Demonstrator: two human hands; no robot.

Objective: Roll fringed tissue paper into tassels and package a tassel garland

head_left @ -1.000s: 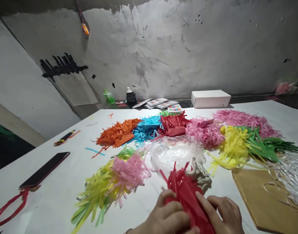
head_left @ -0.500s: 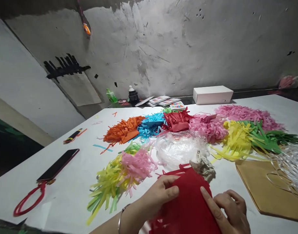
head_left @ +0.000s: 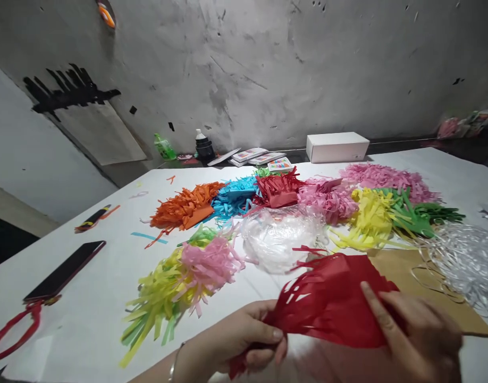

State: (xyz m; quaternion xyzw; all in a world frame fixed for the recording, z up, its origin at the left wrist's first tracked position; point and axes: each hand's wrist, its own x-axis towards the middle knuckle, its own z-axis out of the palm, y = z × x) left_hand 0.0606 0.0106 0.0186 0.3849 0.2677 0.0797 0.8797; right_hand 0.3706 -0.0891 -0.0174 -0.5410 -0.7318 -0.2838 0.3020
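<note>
A sheet of red fringed tissue paper (head_left: 339, 298) is stretched between my two hands, low in front of me. My left hand (head_left: 254, 340) is closed round its gathered strips, and some strip ends poke out below the fist. At the other, uncut end, my right hand (head_left: 415, 330) grips the paper with the index finger laid along its top; its thumb is hidden and the hand is partly blurred. Just beyond the paper sits a crumpled clear plastic bag (head_left: 282, 236). To the left lies a pink and yellow-green fringed bundle (head_left: 212, 260).
Behind stand orange (head_left: 188, 205), blue (head_left: 236, 197), red, pink and yellow fringed bundles. Brown cardboard (head_left: 467, 316) and tangled clear cord (head_left: 469, 260) lie to the right. At left are a phone (head_left: 64, 268) and a black and yellow cutter (head_left: 93, 218). A white box (head_left: 337, 147) stands by the wall.
The red paper has turned sideways and its fringe has fanned out. My left hand now clasps the strips, while my right hand has moved right. The camera view has shifted rightward.
</note>
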